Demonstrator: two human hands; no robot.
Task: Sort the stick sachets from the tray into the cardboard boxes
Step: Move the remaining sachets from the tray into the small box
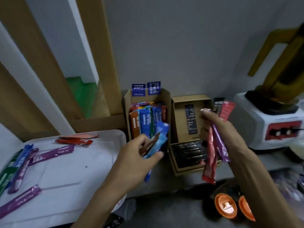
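My left hand (139, 155) grips a light blue stick sachet (158, 145) at the front of the left cardboard box (127, 102), which stands packed with several upright coloured sachets. My right hand (218, 127) holds a red sachet (209, 163) and a purple sachet (221, 145) hanging down, with a pink and a dark one sticking up, over the right cardboard box (176, 122) that has dark sachets lying in its front part. The white tray (74, 170) at the left carries several purple, blue, green and red sachets.
A white and red appliance (269, 129) with a yellow jug stands at the right. Two orange-lidded round containers (226, 205) lie at the lower right. A grey wall and wooden slats rise behind the boxes.
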